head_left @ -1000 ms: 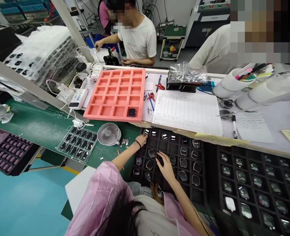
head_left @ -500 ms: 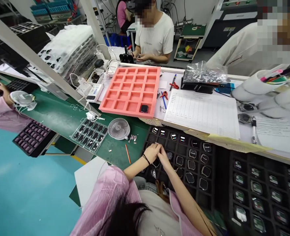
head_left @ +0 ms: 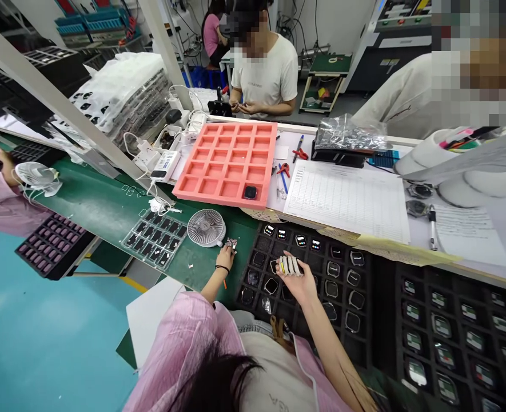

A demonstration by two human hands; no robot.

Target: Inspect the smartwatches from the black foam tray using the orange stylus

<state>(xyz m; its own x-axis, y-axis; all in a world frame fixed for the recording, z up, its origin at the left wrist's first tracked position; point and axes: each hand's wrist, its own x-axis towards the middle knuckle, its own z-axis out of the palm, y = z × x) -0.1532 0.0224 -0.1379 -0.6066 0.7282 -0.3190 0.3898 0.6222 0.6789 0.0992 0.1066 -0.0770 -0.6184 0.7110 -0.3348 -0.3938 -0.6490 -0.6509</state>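
Note:
My left hand (head_left: 224,258) reaches to a small pile of light-coloured pieces (head_left: 232,244) beside the fan. Its fingers are bent together at the pile; what they pinch is too small to make out. My right hand (head_left: 298,278) is turned palm up above the black tray (head_left: 293,250), its thumb and fingers closed around a row of pale, rounded pieces (head_left: 290,265) with a yellow mark at one end. Square smartwatch bodies lie in the tray's compartments, and a few such as one watch (head_left: 301,241) have lit screens.
A small round fan (head_left: 206,228) stands left of my left hand, by a clear tray of dark parts (head_left: 154,238). Beyond are a pink foam tray (head_left: 227,197) holding one watch, and paper sheets (head_left: 347,197). Another watch tray (head_left: 401,320) lies right. Co-workers sit across.
My hands were together over the black tray. The left has moved away to the small pieces by the fan; the right has turned palm up, showing the pale row it holds.

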